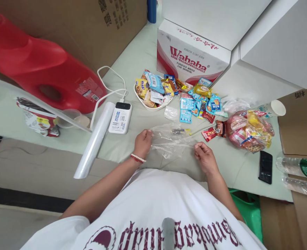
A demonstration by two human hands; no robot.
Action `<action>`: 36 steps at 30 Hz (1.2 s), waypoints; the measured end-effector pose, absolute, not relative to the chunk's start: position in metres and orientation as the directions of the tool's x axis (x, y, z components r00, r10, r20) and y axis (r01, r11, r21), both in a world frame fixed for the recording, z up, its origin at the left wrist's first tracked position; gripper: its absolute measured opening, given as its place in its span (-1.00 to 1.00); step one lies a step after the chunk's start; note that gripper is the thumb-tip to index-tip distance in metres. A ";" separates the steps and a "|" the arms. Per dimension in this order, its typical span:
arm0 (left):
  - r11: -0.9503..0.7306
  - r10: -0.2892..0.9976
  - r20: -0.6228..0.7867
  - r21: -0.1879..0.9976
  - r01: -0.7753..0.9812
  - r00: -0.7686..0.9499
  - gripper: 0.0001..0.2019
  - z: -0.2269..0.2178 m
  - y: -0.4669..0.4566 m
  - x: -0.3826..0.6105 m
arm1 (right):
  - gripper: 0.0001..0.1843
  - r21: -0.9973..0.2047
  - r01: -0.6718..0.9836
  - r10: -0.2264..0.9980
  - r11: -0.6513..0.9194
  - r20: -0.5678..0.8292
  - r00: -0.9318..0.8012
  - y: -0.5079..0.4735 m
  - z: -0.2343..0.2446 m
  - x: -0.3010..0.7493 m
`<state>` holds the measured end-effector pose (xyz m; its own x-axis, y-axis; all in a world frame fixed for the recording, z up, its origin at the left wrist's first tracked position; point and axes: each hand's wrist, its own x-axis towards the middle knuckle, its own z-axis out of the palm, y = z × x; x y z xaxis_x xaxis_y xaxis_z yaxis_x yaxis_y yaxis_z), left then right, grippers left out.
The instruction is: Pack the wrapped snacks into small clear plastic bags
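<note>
My left hand (pixel 143 142) and my right hand (pixel 204 156) each pinch one edge of a clear plastic bag (pixel 172 140), stretched between them over the pale green table (pixel 132 69). A small snack packet (pixel 179 131) lies inside or under the bag; I cannot tell which. Just beyond the bag sit loose blue and red snack packets (pixel 195 106) and a white bowl (pixel 153 91) heaped with wrapped snacks. A filled clear bag of snacks (pixel 248 131) rests to the right of my right hand.
A roll of clear bags (pixel 94 140) and a white power bank (pixel 120 117) with cable lie left. A red jug (pixel 43 73) stands far left, a Wahaha carton (pixel 192 57) behind. A black phone (pixel 265 166), paper cup (pixel 274 108) and plastic bottles (pixel 299 166) are right.
</note>
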<state>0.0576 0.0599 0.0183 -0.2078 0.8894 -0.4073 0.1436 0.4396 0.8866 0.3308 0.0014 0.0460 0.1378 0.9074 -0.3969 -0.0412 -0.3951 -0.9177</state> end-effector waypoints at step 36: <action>-0.469 0.864 -0.047 0.287 0.836 0.501 -0.03 0.000 0.006 0.015 | -0.70 -0.851 0.401 0.940 -0.340 -0.301 0.158 0.018 0.056 0.405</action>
<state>0.0150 0.0059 0.0000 0.5008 0.8643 -0.0471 0.8356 -0.4686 0.2868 0.4054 0.0185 0.0557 0.1578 0.9404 -0.3013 0.4005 -0.3399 -0.8509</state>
